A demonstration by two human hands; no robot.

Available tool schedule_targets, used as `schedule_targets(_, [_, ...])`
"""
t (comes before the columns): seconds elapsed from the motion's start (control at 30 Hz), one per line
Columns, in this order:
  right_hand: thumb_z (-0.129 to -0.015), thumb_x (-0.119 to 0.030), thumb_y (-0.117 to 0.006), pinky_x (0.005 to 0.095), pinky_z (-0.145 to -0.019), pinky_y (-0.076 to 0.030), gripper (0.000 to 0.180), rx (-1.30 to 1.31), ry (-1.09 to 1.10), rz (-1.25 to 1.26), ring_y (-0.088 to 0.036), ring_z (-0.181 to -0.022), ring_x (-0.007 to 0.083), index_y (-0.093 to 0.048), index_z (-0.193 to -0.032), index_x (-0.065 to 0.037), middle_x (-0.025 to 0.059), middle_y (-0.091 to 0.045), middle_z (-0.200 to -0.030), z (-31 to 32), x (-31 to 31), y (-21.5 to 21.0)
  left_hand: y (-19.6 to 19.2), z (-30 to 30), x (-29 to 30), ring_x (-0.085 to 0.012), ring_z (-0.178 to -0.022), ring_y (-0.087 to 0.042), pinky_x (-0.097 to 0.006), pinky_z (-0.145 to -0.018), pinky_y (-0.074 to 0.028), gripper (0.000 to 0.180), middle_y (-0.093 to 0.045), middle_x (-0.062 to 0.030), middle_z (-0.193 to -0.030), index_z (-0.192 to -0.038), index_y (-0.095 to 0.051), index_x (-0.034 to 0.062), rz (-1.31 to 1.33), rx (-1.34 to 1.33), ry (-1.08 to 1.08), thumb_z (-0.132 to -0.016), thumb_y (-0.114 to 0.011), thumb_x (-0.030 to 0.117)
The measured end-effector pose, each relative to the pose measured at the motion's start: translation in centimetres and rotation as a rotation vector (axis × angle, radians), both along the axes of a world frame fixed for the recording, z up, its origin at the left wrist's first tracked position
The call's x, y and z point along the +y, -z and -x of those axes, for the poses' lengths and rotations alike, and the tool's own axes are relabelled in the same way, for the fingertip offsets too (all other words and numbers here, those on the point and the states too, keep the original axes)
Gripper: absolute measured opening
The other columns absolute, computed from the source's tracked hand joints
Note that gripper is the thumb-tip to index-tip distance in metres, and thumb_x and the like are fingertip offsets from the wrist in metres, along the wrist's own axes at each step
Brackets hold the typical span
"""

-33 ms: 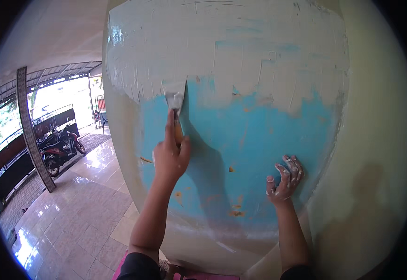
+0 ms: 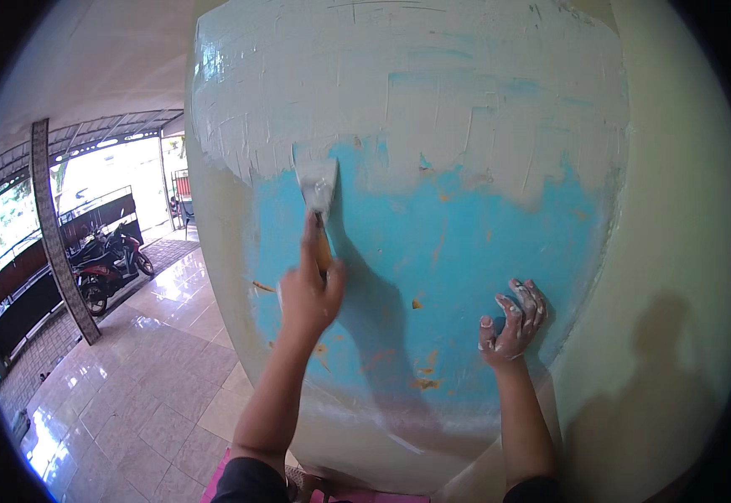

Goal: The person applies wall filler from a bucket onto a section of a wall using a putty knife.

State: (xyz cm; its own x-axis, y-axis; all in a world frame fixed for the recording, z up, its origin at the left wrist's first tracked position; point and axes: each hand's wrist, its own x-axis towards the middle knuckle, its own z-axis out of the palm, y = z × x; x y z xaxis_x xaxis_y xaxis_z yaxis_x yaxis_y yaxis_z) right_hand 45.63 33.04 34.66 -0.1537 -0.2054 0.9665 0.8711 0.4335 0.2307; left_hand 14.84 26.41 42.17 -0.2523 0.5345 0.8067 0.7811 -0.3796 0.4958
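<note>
My left hand [image 2: 308, 293] is closed round the yellowish handle of a putty knife [image 2: 318, 186], its index finger stretched along the handle toward the blade. Whitish filler coats the wide blade, which is at the wall along the ragged border between the off-white filler coat [image 2: 340, 84] and bare blue paint [image 2: 466, 251]. Lower on the right, my right hand [image 2: 512, 327] rests against the blue surface with bent fingers apart. It holds nothing, and white filler is smeared over its fingers and palm edge.
Brownish chips [image 2: 426, 384] mark the blue paint in several spots. A plain pale wall [image 2: 676, 218] adjoins on the right, carrying a shadow. To the left lie a glossy tiled floor [image 2: 147, 377], a post [image 2: 59, 235] and a parked motorbike [image 2: 114, 268].
My left hand has shifted slightly down and to the right with the putty knife, and more of the blade's filler-covered face shows. The right hand stays where it was.
</note>
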Motion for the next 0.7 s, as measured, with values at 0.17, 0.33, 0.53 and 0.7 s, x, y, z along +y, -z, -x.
schedule_targets(0.17, [-0.097, -0.04, -0.046, 0.0565, -0.106, -0.029, 0.032, 0.006, 0.097, 0.045, -0.044, -0.128, 0.0359, -0.059, -0.11, -0.014, 0.0135, -0.053, -0.131, 0.5, -0.3, -0.1, 7.6, 0.7, 0.0, -0.0355, -0.068, -0.067, -0.038, -0.059, -0.053, 0.077, -0.062, -0.0233, -0.125, -0.149, -0.03, 0.0032, -0.28, 0.12, 0.093, -0.079, -0.061, 0.009])
schedule_targets(0.33, [-0.097, -0.041, -0.046, 0.0597, -0.112, -0.019, 0.038, 0.04, 0.172, 0.044, -0.038, -0.136, 0.037, -0.059, -0.123, -0.016, 0.0139, -0.046, -0.143, 1.7, -0.3, -6.0, -0.5, 3.5, -0.9, -0.0249, -0.068, -0.066, -0.034, -0.061, -0.05, 0.07, -0.066, -0.0239, -0.115, -0.15, -0.03, 0.006, -0.354, 0.06, 0.084, -0.085, -0.055, 0.009])
schedule_targets(0.53, [-0.096, -0.041, -0.047, 0.0581, -0.113, -0.018, 0.039, 0.027, 0.162, 0.058, -0.037, -0.138, 0.0358, -0.059, -0.123, -0.016, 0.014, -0.047, -0.144, 2.9, -0.5, -7.3, 0.6, 5.4, 0.4, -0.0369, -0.058, -0.063, -0.043, -0.055, -0.05, 0.077, -0.068, -0.019, -0.08, -0.153, -0.025, 0.011, -0.147, 0.089, -0.025, -0.084, -0.06, 0.016])
schedule_targets(0.7, [-0.097, -0.041, -0.045, 0.0574, -0.113, -0.019, 0.038, 0.015, 0.201, 0.057, -0.038, -0.138, 0.0362, -0.059, -0.121, -0.015, 0.0143, -0.048, -0.143, 2.7, -0.3, -6.6, 7.3, 4.6, 0.0, -0.0371, -0.073, -0.069, -0.039, -0.063, -0.055, 0.077, -0.063, -0.0248, -0.122, -0.149, -0.03, 0.003, -0.272, 0.122, 0.059, -0.08, -0.062, 0.009])
